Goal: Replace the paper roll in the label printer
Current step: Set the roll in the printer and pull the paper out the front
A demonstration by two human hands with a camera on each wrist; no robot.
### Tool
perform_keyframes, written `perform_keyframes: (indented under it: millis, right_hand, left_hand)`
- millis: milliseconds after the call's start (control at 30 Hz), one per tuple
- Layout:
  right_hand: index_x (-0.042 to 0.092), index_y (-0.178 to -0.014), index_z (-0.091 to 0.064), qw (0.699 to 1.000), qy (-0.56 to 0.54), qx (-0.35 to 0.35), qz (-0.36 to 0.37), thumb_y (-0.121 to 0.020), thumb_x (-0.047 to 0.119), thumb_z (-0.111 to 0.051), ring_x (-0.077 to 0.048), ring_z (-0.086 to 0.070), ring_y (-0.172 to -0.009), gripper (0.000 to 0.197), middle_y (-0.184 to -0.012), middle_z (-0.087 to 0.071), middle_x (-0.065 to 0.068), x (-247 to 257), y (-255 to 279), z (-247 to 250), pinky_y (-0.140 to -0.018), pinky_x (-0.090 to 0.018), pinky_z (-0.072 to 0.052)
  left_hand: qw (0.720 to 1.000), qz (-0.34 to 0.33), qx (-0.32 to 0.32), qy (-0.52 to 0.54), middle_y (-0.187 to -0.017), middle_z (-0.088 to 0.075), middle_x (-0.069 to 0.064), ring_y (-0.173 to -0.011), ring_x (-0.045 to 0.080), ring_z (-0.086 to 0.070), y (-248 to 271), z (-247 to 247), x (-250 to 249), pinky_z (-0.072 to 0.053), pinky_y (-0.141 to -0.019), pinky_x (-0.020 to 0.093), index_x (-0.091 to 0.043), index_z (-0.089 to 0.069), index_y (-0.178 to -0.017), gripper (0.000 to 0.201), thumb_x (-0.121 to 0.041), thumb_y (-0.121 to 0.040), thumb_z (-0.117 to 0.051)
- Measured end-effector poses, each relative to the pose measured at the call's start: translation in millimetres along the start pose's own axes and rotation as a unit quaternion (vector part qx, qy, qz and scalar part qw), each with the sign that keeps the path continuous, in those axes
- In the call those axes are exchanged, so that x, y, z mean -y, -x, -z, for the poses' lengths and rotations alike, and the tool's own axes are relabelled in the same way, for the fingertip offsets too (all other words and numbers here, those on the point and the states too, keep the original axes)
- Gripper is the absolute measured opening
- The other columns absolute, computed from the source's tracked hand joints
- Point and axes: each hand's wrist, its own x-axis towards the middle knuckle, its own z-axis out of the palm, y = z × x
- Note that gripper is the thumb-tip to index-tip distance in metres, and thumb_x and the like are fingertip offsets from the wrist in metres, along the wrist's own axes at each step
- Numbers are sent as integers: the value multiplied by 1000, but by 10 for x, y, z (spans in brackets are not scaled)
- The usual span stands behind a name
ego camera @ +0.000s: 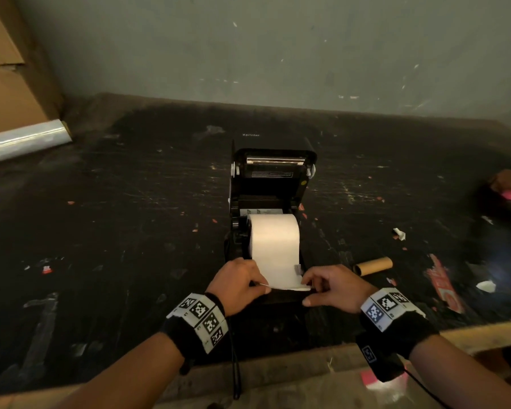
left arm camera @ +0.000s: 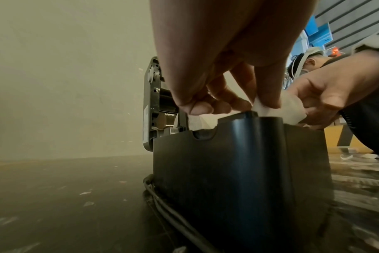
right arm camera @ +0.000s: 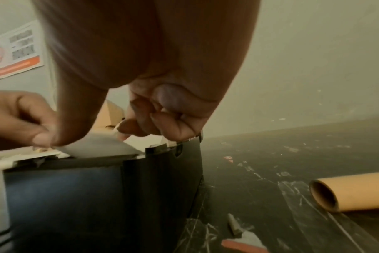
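Observation:
The black label printer (ego camera: 273, 184) stands mid-table with its lid tipped up and back. A white paper roll (ego camera: 275, 240) sits in its bay, with the free end (ego camera: 289, 286) drawn over the front edge. My left hand (ego camera: 258, 286) pinches the end's left corner and my right hand (ego camera: 307, 286) pinches its right corner. The left wrist view shows the left hand's fingers (left arm camera: 268, 95) pinching the strip (left arm camera: 292, 111) above the printer body (left arm camera: 238, 162). In the right wrist view the thumb (right arm camera: 76, 128) presses the paper (right arm camera: 102, 147). An empty cardboard core (ego camera: 373, 265) lies right of the printer.
Cardboard boxes (ego camera: 9, 84) and a roll of clear film (ego camera: 21, 143) stand at the back left against the wall. Paper scraps (ego camera: 398, 233) and torn labels (ego camera: 443, 284) litter the dark tabletop. A cable (left arm camera: 173, 217) trails from the printer's base. The table's front edge (ego camera: 484, 335) is near my wrists.

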Motion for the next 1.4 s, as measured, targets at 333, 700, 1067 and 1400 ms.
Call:
perform_keyframes:
  millis: [333, 700, 1067, 1400]
  right_hand:
    - [21, -96, -70, 992, 47, -58, 99, -87, 28, -59, -2, -54, -79, 16, -84, -55, 11, -5, 147, -99, -76, -16, -42]
    - [13, -93, -70, 981, -5, -155, 119, -89, 22, -58, -10, -54, -82, 15, -79, -52, 13, -172, 538, -573, -79, -21, -38]
    - [12, -96, -67, 981, 5, -159, 114, -92, 23, -50, -15, -56, -87, 20, -90, -58, 1, -96, 704, -628, -88, -37, -42]
    - [14, -98, -67, 990, 5, -104, 99, -90, 26, -55, -6, -55, -84, 19, -92, -62, 4, -98, 656, -396, -80, -24, -45]
  left_hand:
    - [997, 68, 5, 37, -95, -66, -2, -83, 3, -54, 224, -1, -175, -42, -82, 16, -16, -74, -97, 20, -28, -84, -66]
    - [982, 186, -6, 44, -104, -73, 2, -93, 10, -64, 630, -234, -593, -47, -88, 19, -16, -74, -101, 21, -26, -85, -65]
    - [973, 215, -57, 52, -105, -71, 0, -90, 5, -60, 829, -366, -738, -44, -88, 15, -16, -72, -105, 21, -21, -86, -64]
    - [972, 203, 114, 18, -103, -71, 1, -89, 5, -59, 731, -219, -652, -42, -84, 15, -16, -71, -106, 26, -26, -83, -68]
